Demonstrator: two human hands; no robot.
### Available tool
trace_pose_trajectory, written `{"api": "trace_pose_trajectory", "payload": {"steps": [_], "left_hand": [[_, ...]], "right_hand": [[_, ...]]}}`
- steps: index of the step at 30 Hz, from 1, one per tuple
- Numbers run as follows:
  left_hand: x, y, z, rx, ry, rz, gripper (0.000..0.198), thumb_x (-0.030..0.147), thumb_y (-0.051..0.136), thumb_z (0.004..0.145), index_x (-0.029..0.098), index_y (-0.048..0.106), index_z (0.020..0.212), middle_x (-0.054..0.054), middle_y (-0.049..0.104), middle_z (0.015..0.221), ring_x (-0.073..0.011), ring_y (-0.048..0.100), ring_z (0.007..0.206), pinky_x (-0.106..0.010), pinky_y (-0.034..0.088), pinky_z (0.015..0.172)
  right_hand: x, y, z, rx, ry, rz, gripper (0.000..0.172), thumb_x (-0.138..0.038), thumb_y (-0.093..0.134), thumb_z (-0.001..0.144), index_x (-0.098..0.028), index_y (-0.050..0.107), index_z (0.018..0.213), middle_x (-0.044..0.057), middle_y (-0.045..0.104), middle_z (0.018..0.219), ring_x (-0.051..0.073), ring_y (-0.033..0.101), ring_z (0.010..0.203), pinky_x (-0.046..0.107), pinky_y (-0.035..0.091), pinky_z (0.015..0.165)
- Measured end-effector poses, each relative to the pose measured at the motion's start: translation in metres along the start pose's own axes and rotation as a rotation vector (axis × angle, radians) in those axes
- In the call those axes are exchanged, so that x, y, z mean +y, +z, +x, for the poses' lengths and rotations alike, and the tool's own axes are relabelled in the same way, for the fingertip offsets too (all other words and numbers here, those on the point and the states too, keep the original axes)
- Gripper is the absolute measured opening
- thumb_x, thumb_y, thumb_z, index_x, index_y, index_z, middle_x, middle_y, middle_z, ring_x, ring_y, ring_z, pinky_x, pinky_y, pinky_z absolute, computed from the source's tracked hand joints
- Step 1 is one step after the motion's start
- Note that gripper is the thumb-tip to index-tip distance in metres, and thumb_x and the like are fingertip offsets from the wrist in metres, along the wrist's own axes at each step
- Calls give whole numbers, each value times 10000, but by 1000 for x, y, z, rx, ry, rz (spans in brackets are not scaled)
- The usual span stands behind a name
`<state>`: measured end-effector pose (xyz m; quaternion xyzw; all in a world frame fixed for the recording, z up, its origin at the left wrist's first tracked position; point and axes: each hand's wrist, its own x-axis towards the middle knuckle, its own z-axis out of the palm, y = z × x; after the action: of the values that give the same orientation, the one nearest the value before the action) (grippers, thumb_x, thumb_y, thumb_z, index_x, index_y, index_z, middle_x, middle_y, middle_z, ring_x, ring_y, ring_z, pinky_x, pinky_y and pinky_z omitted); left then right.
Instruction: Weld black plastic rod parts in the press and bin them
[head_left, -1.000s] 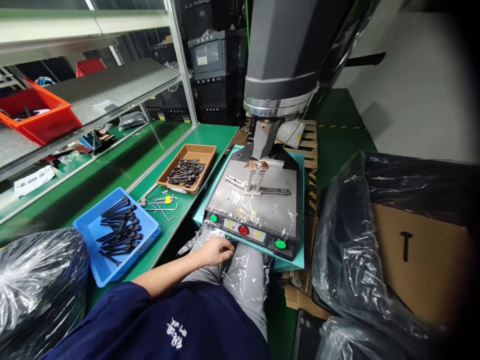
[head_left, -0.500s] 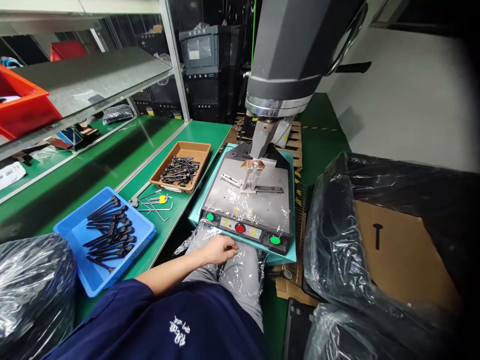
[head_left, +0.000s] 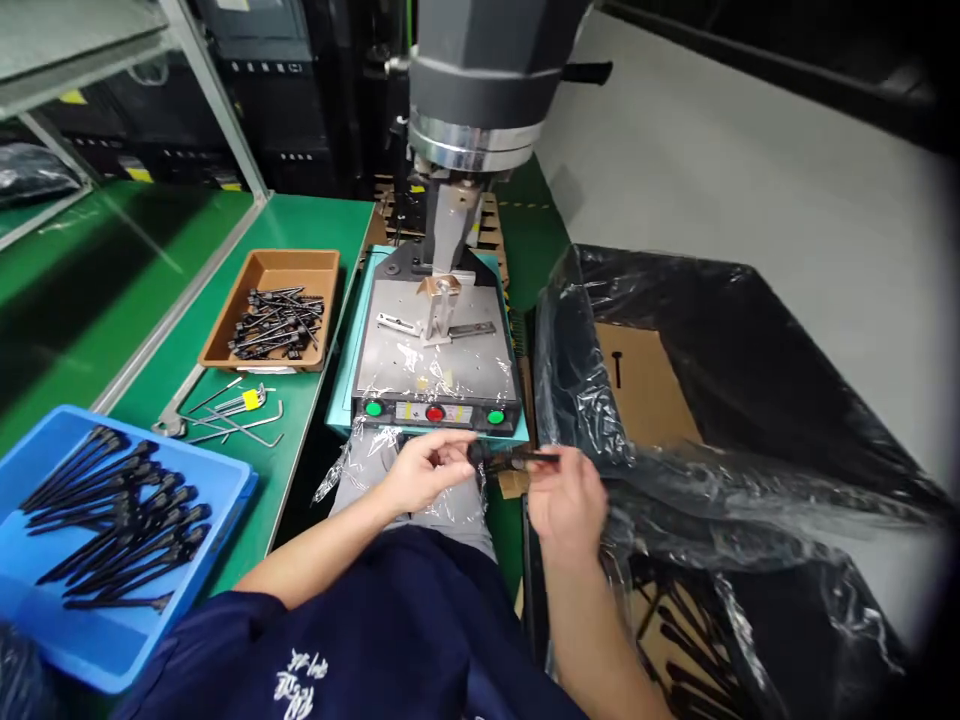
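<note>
A dark rod with a thicker head [head_left: 517,457] lies nearly level above my lap, slightly blurred. Its thin end is gripped between the fingers and thumb of my right hand [head_left: 566,500]. My left hand [head_left: 431,468] is at the head end, thumb and forefinger apart around it; whether they touch it is unclear. Just beyond my hands stands a press-like machine [head_left: 472,110] over a grey metal plate [head_left: 382,370]. A metal fixture [head_left: 440,310] with a copper-coloured top sits on that plate. Two green buttons [head_left: 495,417] flank a red button [head_left: 435,413] along the front edge.
On the left, a blue tray [head_left: 232,470] holds several black rods, and a brown tray [head_left: 262,262] holds bolt-like parts. Hex keys [head_left: 240,415] lie between them. At right are plastic-lined boxes [head_left: 559,380]; the nearer contains dark rods [head_left: 690,640], the farther a single dark piece [head_left: 617,368].
My right hand has come into view from the right with the rod. My left hand has opened from its resting curl on my lap. The view has turned right and down.
</note>
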<state>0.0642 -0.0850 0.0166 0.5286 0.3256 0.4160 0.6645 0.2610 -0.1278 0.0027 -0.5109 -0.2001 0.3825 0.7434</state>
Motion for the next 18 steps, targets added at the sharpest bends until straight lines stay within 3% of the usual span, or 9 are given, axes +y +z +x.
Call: {"api": "trace_pose_trajectory", "payload": {"steps": [4, 8, 13, 18], "left_hand": [[9, -27, -12, 279, 87, -75, 289, 319, 792, 720, 176, 716, 960, -28, 681, 777, -126, 619, 680, -266, 494, 685], [11, -52, -27, 418, 161, -84, 296, 305, 832, 670, 159, 721, 902, -49, 711, 861, -127, 624, 733, -262, 504, 713], [21, -56, -55, 446, 218, 35, 383, 362, 848, 643, 139, 739, 935, -101, 733, 967, -167, 661, 826, -276, 519, 744], [20, -55, -83, 424, 1, 40, 594, 563, 800, 624, 113, 732, 1006, -113, 733, 929, -185, 690, 795, -307, 548, 764]], "right_hand": [[31, 43, 0, -89, 196, 121, 449, -534, 880, 640, -184, 638, 783, -8, 645, 781, 100, 598, 633, 206, 554, 578], [57, 67, -10, -230, 403, 95, 463, -504, 911, 599, -175, 644, 787, -11, 640, 735, 107, 602, 633, 193, 547, 561], [77, 65, -33, -401, 649, 6, 514, -501, 944, 522, -163, 657, 782, -11, 626, 679, 122, 595, 615, 190, 523, 521], [101, 52, -33, -662, 711, -174, 493, -538, 901, 600, -157, 664, 805, 19, 642, 679, 143, 596, 590, 229, 541, 522]]}}
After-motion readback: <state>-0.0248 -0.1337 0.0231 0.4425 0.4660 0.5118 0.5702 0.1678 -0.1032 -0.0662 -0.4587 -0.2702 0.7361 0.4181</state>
